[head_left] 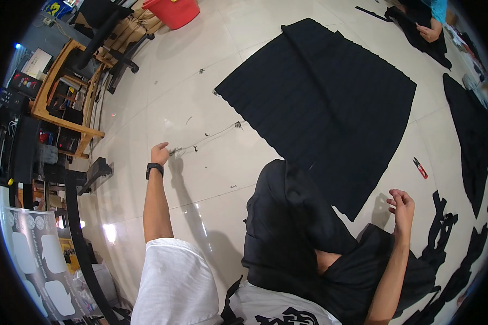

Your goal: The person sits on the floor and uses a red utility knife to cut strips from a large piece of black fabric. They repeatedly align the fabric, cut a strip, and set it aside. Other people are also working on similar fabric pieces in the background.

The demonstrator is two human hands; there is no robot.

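Observation:
A black pleated cloth panel (pixel 331 103) lies spread on the floor ahead, its near corner by my knee. My left hand (pixel 160 154) reaches out on the left, over the floor, a dark watch on its wrist. Its fingers look apart, with nothing visible in them. Beside its fingertips lies a tangle of loose thread (pixel 174 151), and a thin strand runs from there toward the cloth. My right hand (pixel 401 208) hovers above my bent right leg, fingers loosely curled and apart, holding nothing. Nearest to it on the floor are small red-handled thread snips (pixel 420 168).
Black fabric strips (pixel 440 233) and a long black cloth piece (pixel 466 141) lie at the right. Another person's hand (pixel 429 32) rests on dark cloth at the upper right. A red bucket (pixel 173 12), a wooden-framed table (pixel 43 111) and a chair base (pixel 127 65) stand on the left side.

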